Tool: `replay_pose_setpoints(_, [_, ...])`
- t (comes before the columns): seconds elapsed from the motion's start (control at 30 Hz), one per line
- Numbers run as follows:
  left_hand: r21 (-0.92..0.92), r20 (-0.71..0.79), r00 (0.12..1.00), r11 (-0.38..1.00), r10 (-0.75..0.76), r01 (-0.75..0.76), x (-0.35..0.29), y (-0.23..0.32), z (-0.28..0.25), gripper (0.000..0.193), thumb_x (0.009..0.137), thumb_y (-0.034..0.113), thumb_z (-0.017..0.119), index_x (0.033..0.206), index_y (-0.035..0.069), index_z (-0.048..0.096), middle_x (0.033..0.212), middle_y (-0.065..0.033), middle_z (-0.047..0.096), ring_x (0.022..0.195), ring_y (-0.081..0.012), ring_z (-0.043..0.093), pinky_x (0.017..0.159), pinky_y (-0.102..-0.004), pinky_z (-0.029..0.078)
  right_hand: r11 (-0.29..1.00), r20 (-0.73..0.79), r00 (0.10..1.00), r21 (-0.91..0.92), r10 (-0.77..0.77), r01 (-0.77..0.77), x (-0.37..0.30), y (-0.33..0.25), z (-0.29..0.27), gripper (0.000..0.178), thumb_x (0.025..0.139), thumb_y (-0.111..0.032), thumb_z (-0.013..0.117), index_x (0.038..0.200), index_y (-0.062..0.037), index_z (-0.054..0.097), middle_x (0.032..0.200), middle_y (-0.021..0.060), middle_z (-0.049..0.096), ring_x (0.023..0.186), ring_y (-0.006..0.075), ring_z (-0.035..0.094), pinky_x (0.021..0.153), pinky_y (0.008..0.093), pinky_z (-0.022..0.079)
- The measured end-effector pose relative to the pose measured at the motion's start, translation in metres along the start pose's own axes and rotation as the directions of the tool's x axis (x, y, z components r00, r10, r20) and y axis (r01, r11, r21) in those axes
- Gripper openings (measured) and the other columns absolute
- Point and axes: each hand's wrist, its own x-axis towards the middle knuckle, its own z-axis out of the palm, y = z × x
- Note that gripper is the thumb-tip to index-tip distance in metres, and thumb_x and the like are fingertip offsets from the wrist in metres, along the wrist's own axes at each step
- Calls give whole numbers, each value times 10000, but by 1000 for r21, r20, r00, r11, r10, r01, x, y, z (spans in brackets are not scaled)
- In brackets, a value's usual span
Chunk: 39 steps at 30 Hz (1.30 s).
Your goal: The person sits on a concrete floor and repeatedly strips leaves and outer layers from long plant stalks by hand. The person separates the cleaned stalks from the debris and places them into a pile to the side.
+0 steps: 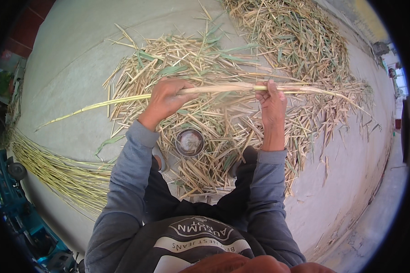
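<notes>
Currently, left hand [168, 97] closed around long stalk [116, 100] partly wrapped in dry husk [221, 88], right hand [272, 100] pinching it farther right; stalk held crosswise above loose scraps [214, 123] littering floor [77, 82], round bowl [178, 148] among them.

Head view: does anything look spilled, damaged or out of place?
The bowl looks slightly odd: it sits among loose husks, which lie strewn over the floor rather than gathered up. The stalks in the left hand and right hand bow toward their ends, but I see no clear break.
</notes>
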Motion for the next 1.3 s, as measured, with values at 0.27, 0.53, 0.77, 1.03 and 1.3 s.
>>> replay_pose_setpoints(0.27, [247,-188,918,888,-349,388,6,-39,-22,195,908,228,753,999,58,722,876,-107,736,729,-250,666,677,-360,463,991,18,993,-65,120,-118,7,6,-20,347,966,-305,761,1045,22,676,1001,164,760,803,163,729,691,250,604])
replay_pose_setpoints(0.53, [289,-133,962,938,239,-193,19,2,20,275,914,319,729,1011,62,725,874,-89,677,869,-292,619,808,-420,395,985,62,985,-86,158,-153,-19,38,28,360,953,-272,780,1070,44,653,1031,179,754,846,208,738,757,300,606])
replay_pose_setpoints(0.77, [424,55,996,902,71,-88,3,-38,0,252,894,361,731,883,112,705,722,-90,625,737,-311,599,741,-441,400,999,-60,998,4,33,-32,5,8,-6,325,965,-258,763,1071,27,647,953,151,760,785,179,716,708,269,591])
replay_pose_setpoints(1.03, [316,-4,966,917,259,-244,6,-26,23,304,879,347,761,981,61,739,782,-131,673,747,-286,645,737,-416,447,1000,68,998,-11,10,-9,-4,7,-10,266,979,-236,745,1100,-13,665,1055,158,753,825,165,710,762,277,598])
replay_pose_setpoints(1.3, [-529,358,900,740,-249,415,19,-5,22,183,917,197,798,973,31,746,844,-25,730,769,-89,659,683,-262,506,997,178,984,-77,13,0,-20,5,12,224,1008,-180,692,1162,-18,674,1160,171,733,1028,201,705,894,330,583])
